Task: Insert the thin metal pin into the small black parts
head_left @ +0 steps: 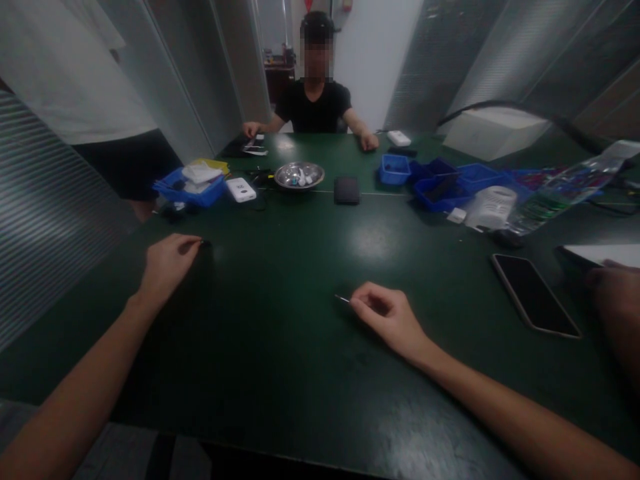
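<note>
Metal piece (342, 299), thin and bright, sticks out from the fingertips of my right hand (393, 317) in the head view. Its long axis runs to the left and slightly away from me, with the free end toward the side where my left hand (170, 263) is. My right hand is the nearer one: its thumb and forefinger are pinched on the metal piece, and the other fingers are curled.

My left hand lies further away and well apart, low above the counter (270, 320). Its thumb and fingers are pinched on a small dark piece (205, 243), which sits at the right of these fingertips; I cannot tell its long axis.

About the containers: a steel bowl (300, 187) stands beyond both hands, sideways between them, with small white pieces in it. To its left, a blue basket (213, 195) carries white and yellow items. To its right there is a small blue bin (395, 179), whose content I cannot make out, and just beside it a blue tray (434, 203) with something dark inside.
</note>
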Demonstrator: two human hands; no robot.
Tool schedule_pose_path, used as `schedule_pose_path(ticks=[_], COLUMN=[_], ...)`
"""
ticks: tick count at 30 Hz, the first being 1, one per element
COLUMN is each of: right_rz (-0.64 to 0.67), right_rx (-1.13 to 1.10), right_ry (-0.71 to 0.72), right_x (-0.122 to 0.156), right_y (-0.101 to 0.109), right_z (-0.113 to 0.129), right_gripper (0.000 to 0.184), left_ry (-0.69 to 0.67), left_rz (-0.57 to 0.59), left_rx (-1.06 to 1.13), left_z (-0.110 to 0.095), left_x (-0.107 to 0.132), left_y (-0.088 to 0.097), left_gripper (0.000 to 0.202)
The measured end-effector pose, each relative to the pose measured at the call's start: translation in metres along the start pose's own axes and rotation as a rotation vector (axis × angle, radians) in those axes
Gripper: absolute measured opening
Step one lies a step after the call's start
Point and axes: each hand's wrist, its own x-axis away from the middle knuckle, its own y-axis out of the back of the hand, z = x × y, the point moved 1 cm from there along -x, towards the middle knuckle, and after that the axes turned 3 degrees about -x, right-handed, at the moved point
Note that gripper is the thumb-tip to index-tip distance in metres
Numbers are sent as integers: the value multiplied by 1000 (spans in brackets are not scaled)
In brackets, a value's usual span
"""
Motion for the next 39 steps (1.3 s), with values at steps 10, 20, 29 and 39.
schedule_pose_path(ticks=[10, 20, 29, 39], right_rz=[3, 77, 167, 186], right_rx=[14, 109, 192, 240], right_ry=[14, 33, 76, 70], right_x=[0, -2, -2, -4], right_y=[0, -3, 4, -1], right_z=[-2, 0, 7, 10], right_gripper=[22, 18, 15, 13], left_ry=[-83, -595, -569, -602], left_rz=[96, 291, 468, 485], left_rx=[1, 545, 856, 885], left_z=[10, -137, -234, -231], left_x=[-7, 29, 66, 66], left_y=[-3, -2, -7, -4], left_gripper=[38, 18, 25, 45])
